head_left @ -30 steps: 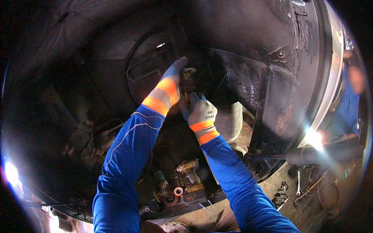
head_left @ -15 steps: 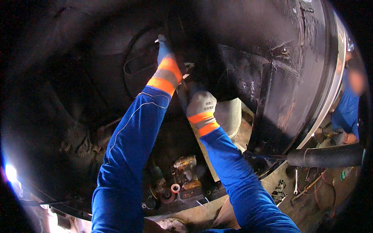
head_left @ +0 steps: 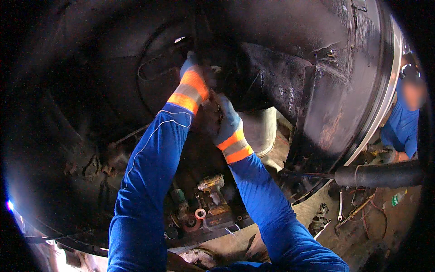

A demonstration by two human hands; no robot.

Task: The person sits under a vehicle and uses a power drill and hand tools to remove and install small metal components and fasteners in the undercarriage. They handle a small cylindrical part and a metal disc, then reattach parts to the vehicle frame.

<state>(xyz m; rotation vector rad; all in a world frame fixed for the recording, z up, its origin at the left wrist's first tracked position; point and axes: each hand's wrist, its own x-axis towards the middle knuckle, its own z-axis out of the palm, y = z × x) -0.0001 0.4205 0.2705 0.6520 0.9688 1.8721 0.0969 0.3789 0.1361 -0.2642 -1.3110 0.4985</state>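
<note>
My left hand (head_left: 188,67), in a blue-grey glove with an orange-banded cuff, reaches up into the dark metal cavity (head_left: 290,72). Its fingers are lost in shadow just below a small bright opening (head_left: 180,39), so their grip does not show. Lower and to the right, my right hand (head_left: 229,119) wears a matching glove. Its fingers are bent around something dark beside the left cuff, too dim to name. Behind that hand hangs a pale, curved panel-like piece (head_left: 263,129). A thin white cord (head_left: 152,135) lies along my left sleeve.
Below my arms, a yellow-and-black cordless power tool (head_left: 212,183), an angle grinder (head_left: 182,204) and a tape roll (head_left: 200,213) rest on a ledge. A thick dark cylinder (head_left: 380,174) juts in at right. On the floor lie a wrench (head_left: 340,206) and bottle (head_left: 398,198). A person (head_left: 403,120) crouches far right.
My right hand has turned and moved up and left, closer to the left cuff. My left hand has dropped slightly, away from the bright opening. The view has shifted a little.
</note>
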